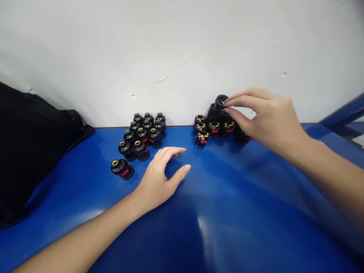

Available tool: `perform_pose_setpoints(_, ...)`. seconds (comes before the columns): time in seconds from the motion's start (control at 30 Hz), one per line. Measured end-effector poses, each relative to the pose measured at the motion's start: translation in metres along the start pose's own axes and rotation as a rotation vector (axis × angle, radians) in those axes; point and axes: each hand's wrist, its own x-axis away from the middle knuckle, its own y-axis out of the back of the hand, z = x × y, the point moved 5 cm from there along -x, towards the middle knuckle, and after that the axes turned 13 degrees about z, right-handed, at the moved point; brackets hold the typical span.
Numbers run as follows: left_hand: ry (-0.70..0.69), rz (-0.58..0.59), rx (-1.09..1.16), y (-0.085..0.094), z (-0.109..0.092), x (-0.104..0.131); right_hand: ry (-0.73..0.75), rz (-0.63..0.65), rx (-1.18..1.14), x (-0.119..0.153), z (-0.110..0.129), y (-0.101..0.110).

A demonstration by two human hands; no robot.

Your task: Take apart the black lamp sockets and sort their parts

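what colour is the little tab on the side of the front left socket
Red, seen in the head view.

Blue tabletop [170, 242], glossy, with pale reflections: spread before me. White wall [182, 41], at my twelve o'clock, with a raised scar [165, 79]; small chip [284, 74], at one. Black fabric [34, 144], heaped and creased, at ten. Blue bar [345, 113], slanting, at two; beside it, a white item, partly cut off [360, 140].
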Motion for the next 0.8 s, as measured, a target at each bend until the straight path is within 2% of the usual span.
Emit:
perform_pose_setpoints(0.13,-0.022,-0.025,-0.054,0.002,-0.002,0.0,-0.075,0.068,-0.003,-0.008,-0.021,-0.016)
perform_pose_setpoints(0.3,-0.047,-0.065,-0.098,0.006,-0.003,-0.001,-0.098,0.144,-0.036,-0.011,-0.028,-0.032)
perform_pose_setpoints(0.8,-0.045,-0.08,-0.118,0.008,-0.003,-0.001,-0.083,0.112,-0.083,-0.009,-0.034,-0.035)
